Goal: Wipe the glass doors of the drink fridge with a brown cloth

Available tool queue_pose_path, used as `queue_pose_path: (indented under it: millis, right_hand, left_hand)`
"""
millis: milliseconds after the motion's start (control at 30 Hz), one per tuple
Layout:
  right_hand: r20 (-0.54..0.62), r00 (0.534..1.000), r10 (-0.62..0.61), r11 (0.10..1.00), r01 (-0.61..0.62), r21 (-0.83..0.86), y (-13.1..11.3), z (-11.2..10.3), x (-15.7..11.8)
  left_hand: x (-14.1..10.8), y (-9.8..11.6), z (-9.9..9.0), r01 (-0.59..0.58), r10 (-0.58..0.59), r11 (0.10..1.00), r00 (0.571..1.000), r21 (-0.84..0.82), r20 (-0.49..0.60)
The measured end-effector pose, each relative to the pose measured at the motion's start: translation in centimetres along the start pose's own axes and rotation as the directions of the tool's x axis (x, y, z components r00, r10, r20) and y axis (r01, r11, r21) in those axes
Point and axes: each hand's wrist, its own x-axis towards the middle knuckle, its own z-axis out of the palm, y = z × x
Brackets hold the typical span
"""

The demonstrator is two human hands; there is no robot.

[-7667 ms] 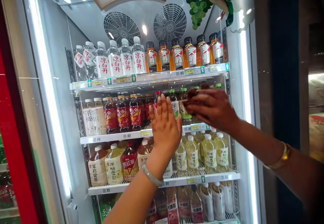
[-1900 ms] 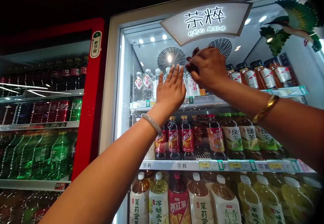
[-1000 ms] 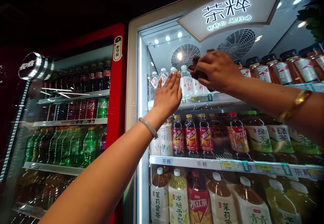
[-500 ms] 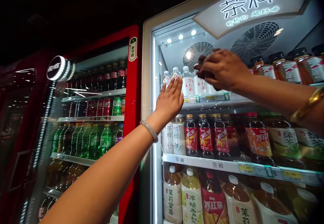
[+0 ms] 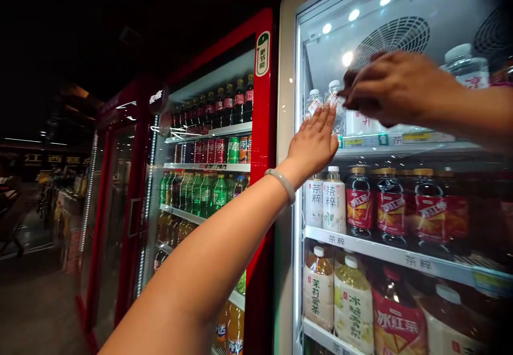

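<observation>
My left hand (image 5: 315, 144) lies flat on the glass door (image 5: 316, 66) of the drinks fridge, fingers stretched out and pointing up. A grey bangle (image 5: 282, 184) circles that wrist. Farther right, my right hand (image 5: 401, 87) is bent against the same glass, its fingers curled over what looks like a dark brown cloth (image 5: 355, 90). Most of the cloth is hidden by the hand, and motion blurs it. Behind the glass near both hands stand clear water bottles (image 5: 315, 101) on the top shelf.
Bottled teas (image 5: 358, 202) fill the middle shelf, with larger bottles (image 5: 355, 301) below. To the left stands a red-framed fridge (image 5: 262, 114) with cola, cans and green bottles. Beyond it are another red fridge (image 5: 120, 194) and a dim aisle (image 5: 40, 269).
The view has swung left and nearer, so the fridges sit farther right and the aisle shows. My left hand remains flat on the glass. The right hand has shifted left across the glass, closer to it.
</observation>
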Motion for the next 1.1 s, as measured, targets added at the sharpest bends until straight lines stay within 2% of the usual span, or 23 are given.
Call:
queue_pose_path:
  millis: [67, 100, 167, 233, 300, 367, 433, 533, 600, 633, 700, 800, 900, 933, 1000, 1100]
  right_hand:
    - [-0.101, 0.981, 0.166, 0.982, -0.174, -0.079, -0.7, 0.5, 1.5]
    - [-0.117, 0.973, 0.197, 0.971, -0.210, -0.112, -1.5, 0.9, 1.8]
    - [-0.086, 0.983, 0.164, 0.976, -0.174, -0.129, -3.3, 1.7, 1.2]
    - [-0.035, 0.999, 0.011, 0.994, -0.014, -0.108, -3.9, 2.1, -0.3]
    - [0.003, 0.985, -0.172, 0.982, 0.172, -0.073, -2.6, 1.9, -1.9]
    - [0.036, 0.959, -0.280, 0.956, 0.282, -0.085, 0.3, 1.1, -2.1]
    - [0.012, 0.972, -0.234, 0.956, 0.233, -0.178, 3.4, 0.2, -0.5]
    - [-0.135, 0.990, -0.051, 0.959, 0.010, -0.285, 5.7, -0.1, 3.6]
    - [-0.175, 0.984, -0.026, 0.959, -0.025, -0.283, 4.8, 0.8, 5.8]
    - [-0.160, 0.986, -0.050, 0.961, 0.004, -0.277, 3.7, 1.3, 6.3]
    - [-0.077, 0.982, -0.173, 0.959, 0.150, -0.239, 1.2, 2.2, 6.2]
    - [0.045, 0.915, -0.402, 0.908, 0.404, -0.107, -1.6, 2.6, 4.1]
    - [0.052, 0.843, -0.535, 0.844, 0.536, -0.006, -2.3, 2.5, 2.6]
    - [0.038, 0.839, -0.543, 0.839, 0.544, 0.002, -2.3, 2.6, 2.7]
    - [-0.006, 0.865, -0.502, 0.865, 0.502, -0.011, -2.1, 3.3, 3.7]
    - [-0.105, 0.943, -0.316, 0.948, 0.310, -0.071, -1.8, 4.9, 7.5]
  left_hand:
    - [0.1, 0.0, 0.2, 0.000, 0.000, 1.000, 1.000, 0.018, -0.003]
    - [0.1, 0.1, 0.3, 0.000, 0.000, 1.000, 1.000, 0.030, 0.002]
    - [-0.1, 0.0, 0.7, -0.004, 0.004, 0.998, 1.000, 0.058, 0.006]
    - [-0.6, -0.1, 1.2, -0.015, 0.017, 0.997, 1.000, 0.082, -0.021]
    - [-1.2, -0.3, 1.7, -0.034, 0.041, 0.995, 0.997, 0.097, -0.070]
    - [-1.7, -0.6, 2.0, -0.049, 0.058, 0.993, 0.995, 0.107, -0.080]
    - [-1.8, -0.8, 2.0, -0.055, 0.062, 0.991, 0.996, 0.120, -0.061]
    - [-1.1, -1.1, 1.4, -0.050, 0.057, 0.989, 0.997, 0.141, -0.048]
    - [-0.3, -1.4, 0.7, 0.001, 0.008, 0.989, 0.998, 0.145, -0.058]
    - [0.1, -1.6, 0.4, 0.042, -0.033, 0.989, 0.997, 0.142, -0.066]
    - [0.7, -2.3, -0.1, 0.127, -0.116, 0.983, 0.990, 0.133, -0.084]
    - [0.9, -3.6, -0.6, 0.174, -0.164, 0.975, 0.983, 0.138, -0.082]
    - [0.5, -5.0, -0.7, 0.161, -0.157, 0.975, 0.987, 0.152, -0.038]
    - [0.3, -5.5, -0.7, 0.152, -0.150, 0.976, 0.988, 0.157, -0.027]
    - [0.2, -6.2, -0.5, 0.133, -0.130, 0.976, 0.991, 0.174, -0.029]
    - [0.6, -7.0, -0.2, 0.146, -0.133, 0.968, 0.988, 0.204, -0.075]
